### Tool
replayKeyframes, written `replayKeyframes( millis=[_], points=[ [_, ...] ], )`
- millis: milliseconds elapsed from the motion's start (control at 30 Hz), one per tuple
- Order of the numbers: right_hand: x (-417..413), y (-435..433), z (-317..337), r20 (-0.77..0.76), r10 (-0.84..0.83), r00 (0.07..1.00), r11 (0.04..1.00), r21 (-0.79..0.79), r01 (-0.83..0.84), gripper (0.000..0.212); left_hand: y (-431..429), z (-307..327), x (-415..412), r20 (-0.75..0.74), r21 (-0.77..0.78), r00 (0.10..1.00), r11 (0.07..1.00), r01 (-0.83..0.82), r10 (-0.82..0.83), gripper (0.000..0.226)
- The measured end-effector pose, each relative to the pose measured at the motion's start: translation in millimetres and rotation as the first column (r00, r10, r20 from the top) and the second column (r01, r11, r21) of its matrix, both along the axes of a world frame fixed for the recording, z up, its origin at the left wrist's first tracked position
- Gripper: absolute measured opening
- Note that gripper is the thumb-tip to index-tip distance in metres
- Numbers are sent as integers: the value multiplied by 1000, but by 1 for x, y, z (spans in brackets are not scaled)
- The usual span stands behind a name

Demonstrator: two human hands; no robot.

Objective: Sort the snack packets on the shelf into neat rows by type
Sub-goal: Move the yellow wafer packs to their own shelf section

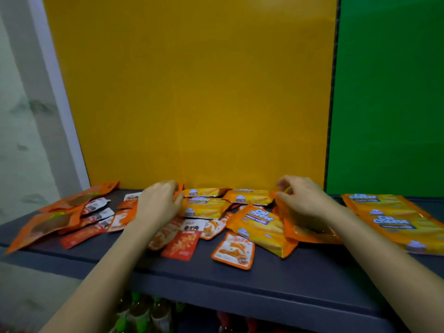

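— Along the back edge of the dark grey shelf (276, 284), what are the hands doing?
— The right hand (302, 200) pinches the top of a flat orange foil pouch (295, 229), its grip clamped on it. The left hand (158, 203) curls its fingers over the yellow Cal Cheese wafer packets (204, 209) mid-shelf. Whether that grip holds anything, I cannot tell.
— And the rest?
— Toward the front edge lie small red-and-white sachets (231, 248). At the left end are large orange window pouches (55, 219), and at the right end an overlapping row of the same yellow packets (394, 222).
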State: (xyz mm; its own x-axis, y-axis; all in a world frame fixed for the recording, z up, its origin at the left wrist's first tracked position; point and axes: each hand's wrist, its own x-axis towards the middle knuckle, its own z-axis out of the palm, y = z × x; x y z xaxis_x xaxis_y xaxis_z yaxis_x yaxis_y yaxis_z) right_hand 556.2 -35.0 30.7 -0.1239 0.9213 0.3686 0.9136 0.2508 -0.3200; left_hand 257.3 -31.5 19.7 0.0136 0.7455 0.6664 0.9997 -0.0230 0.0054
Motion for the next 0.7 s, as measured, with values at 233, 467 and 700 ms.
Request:
replayKeyframes(
  millis=[233, 467, 700],
  points=[
    [-39, 40, 5, 28, -114, 993, 985, -126, 117, 34, 72, 4, -22, 116, -190, 983, 969, 160, -140, 33],
    [-47, 68, -8, 173, -239, 956, 922, -267, 279, 47, 124, -9, -19, 198, -409, 963, 878, 249, -181, 48],
    [-57, 92, -7, 234, -333, 914, 840, -367, 400, 71, 158, -8, -24, 294, -620, 956, 757, 209, -24, 73]
  ],
)
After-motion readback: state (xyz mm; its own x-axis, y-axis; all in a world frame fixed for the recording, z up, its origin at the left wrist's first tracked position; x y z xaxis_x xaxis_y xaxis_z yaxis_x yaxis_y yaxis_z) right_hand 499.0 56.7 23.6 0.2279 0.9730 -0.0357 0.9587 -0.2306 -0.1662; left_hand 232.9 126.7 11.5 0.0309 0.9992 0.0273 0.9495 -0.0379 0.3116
